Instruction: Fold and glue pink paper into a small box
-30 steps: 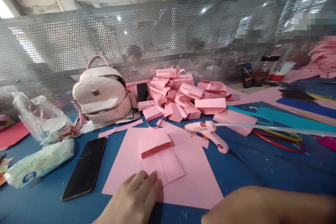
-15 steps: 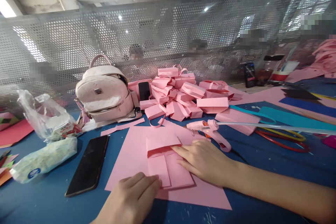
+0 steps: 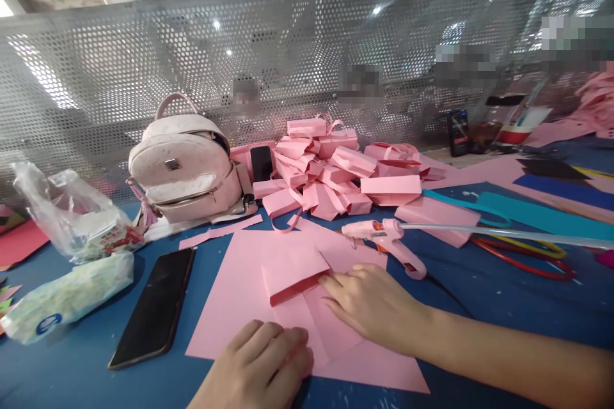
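A folded pink paper piece [image 3: 295, 275], its upper end raised into an open pocket, lies on a larger pink sheet [image 3: 215, 319]. My right hand [image 3: 371, 300] rests palm down along its right side, the index fingertip at the pocket's edge and the thumb apart from it. My left hand [image 3: 268, 364] is closed, its fingers curled over the near end of the folded paper; the fingertips are partly hidden. Just beyond my right hand lies a pink glue gun [image 3: 384, 233] with a long clear glue stick in its back.
Folded pink paper bags [image 3: 330, 172] are heaped behind the sheet. A pale backpack [image 3: 187, 166], a black phone [image 3: 153, 300], a tissue pack [image 3: 67, 297] and a plastic bag [image 3: 71, 211] are at left. Teal strips [image 3: 542, 214] lie at right. A perforated metal screen [image 3: 288, 45] stands behind.
My left hand has moved right and curled further over the near end of the folded paper. The pocket tilts more and its opening faces nearer me. My right hand stays beside it.
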A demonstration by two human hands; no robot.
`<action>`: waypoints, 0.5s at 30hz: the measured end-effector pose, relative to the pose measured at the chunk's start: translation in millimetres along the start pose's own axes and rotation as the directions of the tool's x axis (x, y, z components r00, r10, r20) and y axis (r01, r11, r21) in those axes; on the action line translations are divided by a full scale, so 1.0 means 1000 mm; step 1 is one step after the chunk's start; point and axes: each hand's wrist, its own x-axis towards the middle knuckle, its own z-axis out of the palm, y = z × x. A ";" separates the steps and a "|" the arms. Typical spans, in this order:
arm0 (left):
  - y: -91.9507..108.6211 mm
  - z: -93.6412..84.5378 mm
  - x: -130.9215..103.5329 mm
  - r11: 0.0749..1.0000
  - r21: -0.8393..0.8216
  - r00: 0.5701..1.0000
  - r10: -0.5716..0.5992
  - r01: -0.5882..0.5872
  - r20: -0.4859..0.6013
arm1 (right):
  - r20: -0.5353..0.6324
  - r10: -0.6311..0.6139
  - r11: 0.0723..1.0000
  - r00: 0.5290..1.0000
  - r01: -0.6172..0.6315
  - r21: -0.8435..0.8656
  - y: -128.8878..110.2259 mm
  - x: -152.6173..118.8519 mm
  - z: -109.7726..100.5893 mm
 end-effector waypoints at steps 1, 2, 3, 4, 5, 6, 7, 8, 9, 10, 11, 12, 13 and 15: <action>-0.001 0.001 -0.001 1.000 -0.014 1.000 -0.005 0.005 0.005 | -0.005 -0.009 1.000 1.000 0.009 0.007 0.000 0.000 0.001; -0.001 0.001 -0.001 1.000 -0.026 1.000 -0.012 0.012 0.010 | -0.010 -0.020 1.000 1.000 0.020 0.014 0.000 -0.001 0.001; -0.001 0.002 -0.001 0.999 -0.033 1.000 -0.021 0.022 0.012 | -0.016 -0.029 0.999 0.999 0.030 0.021 0.000 -0.001 0.001; -0.001 0.002 -0.002 0.999 -0.037 1.000 -0.026 0.027 0.015 | -0.026 -0.037 0.999 0.999 0.037 0.029 0.001 -0.001 0.002; -0.001 0.003 -0.002 0.999 -0.040 1.000 -0.027 0.027 0.017 | -0.037 -0.044 0.998 0.998 0.045 0.035 0.001 -0.002 0.002; -0.001 0.003 -0.002 0.999 -0.044 1.000 -0.025 0.026 0.017 | -0.047 -0.051 0.998 0.998 0.052 0.039 0.001 -0.002 0.002; -0.001 0.003 -0.002 0.999 -0.046 1.000 -0.024 0.024 0.015 | -0.058 -0.059 0.997 0.997 0.061 0.040 0.001 -0.002 0.003; -0.001 0.003 -0.002 0.999 -0.047 1.000 -0.022 0.023 0.016 | -0.068 -0.068 0.997 0.995 0.071 0.041 0.002 -0.002 0.003; -0.001 0.003 -0.002 0.999 -0.048 1.000 -0.021 0.021 0.014 | -0.077 -0.076 0.996 0.994 0.080 0.045 0.002 -0.002 0.003; -0.001 0.003 -0.002 0.999 -0.048 1.000 -0.020 0.020 0.011 | -0.086 -0.081 0.995 0.993 0.086 0.054 0.002 -0.002 0.004; -0.002 0.003 -0.002 0.999 -0.048 1.000 -0.019 0.020 0.010 | -0.094 -0.082 0.994 0.992 0.089 0.070 0.002 -0.002 0.004; -0.002 0.003 -0.002 0.999 -0.049 1.000 -0.021 0.022 0.009 | -0.101 -0.082 0.992 0.991 0.091 0.089 0.002 -0.002 0.004; -0.002 0.003 -0.002 0.998 -0.051 1.000 -0.022 0.022 0.008 | -0.105 -0.087 0.989 0.991 0.098 0.109 0.002 -0.002 0.004; -0.002 0.003 -0.002 0.998 -0.051 1.000 -0.021 0.022 0.009 | -0.124 -0.111 0.982 0.986 0.128 0.139 0.002 -0.002 0.002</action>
